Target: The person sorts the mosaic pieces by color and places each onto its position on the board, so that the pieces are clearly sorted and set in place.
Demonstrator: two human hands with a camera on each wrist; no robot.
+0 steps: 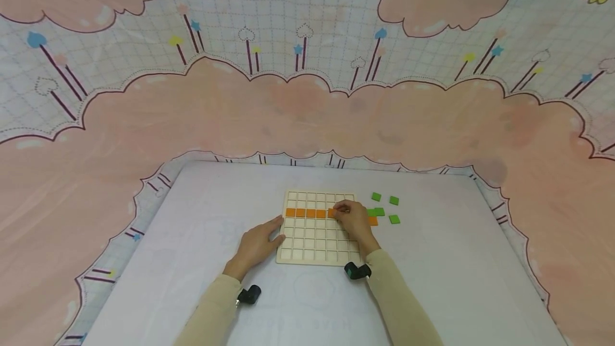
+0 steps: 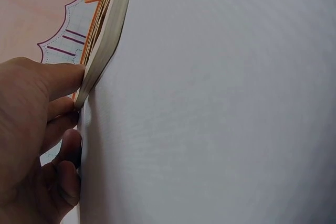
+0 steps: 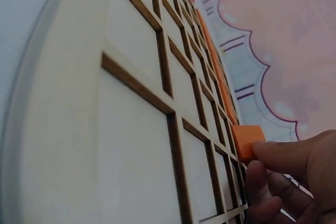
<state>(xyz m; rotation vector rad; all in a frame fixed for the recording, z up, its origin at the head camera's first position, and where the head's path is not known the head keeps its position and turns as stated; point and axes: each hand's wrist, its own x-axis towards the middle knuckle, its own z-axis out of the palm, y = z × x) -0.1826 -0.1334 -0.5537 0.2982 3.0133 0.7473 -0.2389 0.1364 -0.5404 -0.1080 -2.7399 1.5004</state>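
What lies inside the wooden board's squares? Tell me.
Four orange tiles lie in one row of the board; the right hand holds a fifth tile. That hand hides some squares at right, whose contents cannot be seen.

Soft, even light makes the white worktop [image 1: 432, 260] bright around the left grip [image 1: 256, 242] and the right grip [image 1: 355, 222]. From the left wrist, it looks dimmer, and a fuzzy grey shadow lies just beside the left grip. From the right wrist, the board [image 3: 58, 108] looks blurry well apart from the right grip.
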